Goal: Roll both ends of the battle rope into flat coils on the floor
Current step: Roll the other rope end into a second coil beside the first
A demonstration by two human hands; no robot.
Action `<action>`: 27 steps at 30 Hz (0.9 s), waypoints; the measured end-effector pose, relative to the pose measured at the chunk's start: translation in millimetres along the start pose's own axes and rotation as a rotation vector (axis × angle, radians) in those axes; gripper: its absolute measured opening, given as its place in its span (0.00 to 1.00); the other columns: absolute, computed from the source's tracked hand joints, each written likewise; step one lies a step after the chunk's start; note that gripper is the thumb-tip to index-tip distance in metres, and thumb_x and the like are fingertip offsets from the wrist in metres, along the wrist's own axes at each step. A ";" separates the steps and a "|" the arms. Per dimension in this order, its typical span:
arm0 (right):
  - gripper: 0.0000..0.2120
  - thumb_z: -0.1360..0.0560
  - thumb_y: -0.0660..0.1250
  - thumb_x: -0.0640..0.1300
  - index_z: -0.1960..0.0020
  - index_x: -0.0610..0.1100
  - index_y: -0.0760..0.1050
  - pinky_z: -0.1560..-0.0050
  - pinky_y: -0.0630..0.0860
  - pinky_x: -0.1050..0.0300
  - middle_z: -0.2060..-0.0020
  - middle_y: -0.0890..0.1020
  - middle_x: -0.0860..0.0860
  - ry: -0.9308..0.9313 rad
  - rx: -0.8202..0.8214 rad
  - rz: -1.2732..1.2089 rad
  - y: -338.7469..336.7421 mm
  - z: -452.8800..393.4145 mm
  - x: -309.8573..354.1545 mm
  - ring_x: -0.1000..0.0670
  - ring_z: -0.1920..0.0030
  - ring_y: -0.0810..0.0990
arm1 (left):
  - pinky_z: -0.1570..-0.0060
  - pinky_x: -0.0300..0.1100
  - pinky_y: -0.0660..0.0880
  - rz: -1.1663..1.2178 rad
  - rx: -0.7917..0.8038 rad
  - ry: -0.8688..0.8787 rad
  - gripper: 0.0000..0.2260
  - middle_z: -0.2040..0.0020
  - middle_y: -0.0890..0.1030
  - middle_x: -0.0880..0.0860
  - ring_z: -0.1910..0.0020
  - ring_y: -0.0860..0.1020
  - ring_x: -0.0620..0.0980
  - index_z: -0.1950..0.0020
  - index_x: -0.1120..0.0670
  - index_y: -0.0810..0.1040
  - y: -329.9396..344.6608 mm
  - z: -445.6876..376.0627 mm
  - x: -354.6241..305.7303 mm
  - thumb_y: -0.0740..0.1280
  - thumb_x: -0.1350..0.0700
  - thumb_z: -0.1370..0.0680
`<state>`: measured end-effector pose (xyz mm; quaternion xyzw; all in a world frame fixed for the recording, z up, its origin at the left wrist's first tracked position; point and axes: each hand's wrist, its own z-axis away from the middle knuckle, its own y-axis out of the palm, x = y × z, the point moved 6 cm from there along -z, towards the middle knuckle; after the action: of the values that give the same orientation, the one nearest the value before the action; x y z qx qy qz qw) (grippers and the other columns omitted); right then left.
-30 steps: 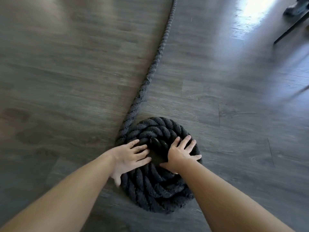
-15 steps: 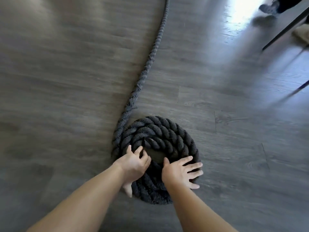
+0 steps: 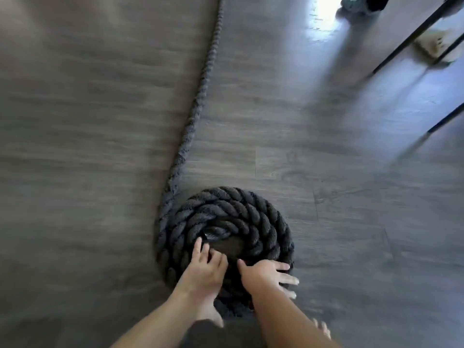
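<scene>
A thick black battle rope lies wound in a flat coil (image 3: 233, 217) on the grey wood floor. Its free length (image 3: 198, 96) runs from the coil's left side away to the top of the view. My left hand (image 3: 204, 271) presses flat on the near left part of the coil, fingers reaching toward the small hole in the centre. My right hand (image 3: 267, 275) lies flat on the near right part, fingers spread and pointing right over the outer turns. Neither hand wraps around the rope.
Thin black metal legs (image 3: 411, 38) slant across the far right. Behind them lies a pale object (image 3: 433, 45). A person's shoe (image 3: 354, 7) stands at the top right, next to a bright glare on the floor (image 3: 324, 11).
The coil has turned under my palms and sits farther from me. Both hands have slid from its centre to its near edge. The view has tilted, showing more of the far right.
</scene>
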<state>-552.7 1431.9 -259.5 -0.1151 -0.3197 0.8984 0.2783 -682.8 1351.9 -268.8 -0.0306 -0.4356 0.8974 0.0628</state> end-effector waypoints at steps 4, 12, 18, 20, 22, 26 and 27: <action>0.61 0.28 0.70 0.65 0.23 0.31 0.32 0.27 0.56 0.35 0.25 0.40 0.29 -0.001 0.014 0.048 -3.8 -7.9 11.9 0.27 0.24 0.45 | 0.26 0.69 0.54 -0.183 0.113 0.240 0.61 0.30 0.69 0.63 0.29 0.67 0.67 0.19 0.59 0.56 -4.0 -6.1 47.3 0.72 0.25 0.40; 0.61 0.27 0.70 0.63 0.24 0.31 0.31 0.30 0.60 0.33 0.25 0.38 0.30 -0.046 0.034 0.069 -11.1 -13.4 30.1 0.27 0.25 0.47 | 0.27 0.64 0.35 -0.336 0.070 0.270 0.65 0.24 0.24 0.60 0.24 0.28 0.61 0.24 0.54 0.23 -39.8 -18.6 104.6 0.79 0.47 0.32; 0.61 0.27 0.70 0.64 0.24 0.30 0.31 0.29 0.59 0.33 0.26 0.39 0.28 -0.110 0.021 0.109 -15.6 -15.6 38.8 0.26 0.25 0.46 | 0.24 0.60 0.36 -0.171 0.146 0.309 0.72 0.26 0.24 0.60 0.25 0.26 0.57 0.27 0.54 0.21 -31.3 -25.7 118.4 0.80 0.36 0.40; 0.61 0.27 0.70 0.64 0.24 0.30 0.31 0.29 0.59 0.34 0.25 0.39 0.28 -0.130 0.019 0.135 -18.4 -17.5 45.3 0.26 0.25 0.46 | 0.24 0.60 0.36 -0.163 0.134 0.300 0.72 0.25 0.25 0.60 0.25 0.27 0.57 0.31 0.55 0.19 -30.3 -25.1 122.2 0.79 0.34 0.40; 0.62 0.27 0.70 0.65 0.24 0.29 0.31 0.28 0.57 0.34 0.26 0.40 0.27 -0.143 0.018 0.163 -20.7 -20.0 51.1 0.26 0.25 0.46 | 0.24 0.61 0.36 -0.181 0.128 0.299 0.72 0.24 0.28 0.62 0.23 0.29 0.58 0.28 0.56 0.21 -29.3 -27.3 122.4 0.79 0.34 0.40; 0.62 0.27 0.70 0.65 0.24 0.31 0.29 0.29 0.58 0.34 0.26 0.38 0.28 -0.169 0.027 0.176 -30.2 -24.7 65.7 0.25 0.25 0.45 | 0.26 0.63 0.35 -0.191 0.113 0.273 0.70 0.22 0.33 0.65 0.21 0.34 0.61 0.21 0.60 0.31 -32.6 -33.4 125.5 0.78 0.32 0.39; 0.61 0.27 0.70 0.65 0.24 0.31 0.29 0.29 0.59 0.34 0.26 0.37 0.29 -0.188 0.023 0.177 -32.9 -26.3 71.5 0.25 0.25 0.45 | 0.26 0.64 0.36 -0.203 0.109 0.260 0.70 0.22 0.33 0.66 0.21 0.35 0.61 0.21 0.61 0.31 -33.0 -34.5 126.2 0.77 0.31 0.39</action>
<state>-587.1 1507.4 -260.8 -0.0550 -0.3225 0.9299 0.1682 -801.1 1416.6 -264.2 -0.0989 -0.3753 0.8973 0.2103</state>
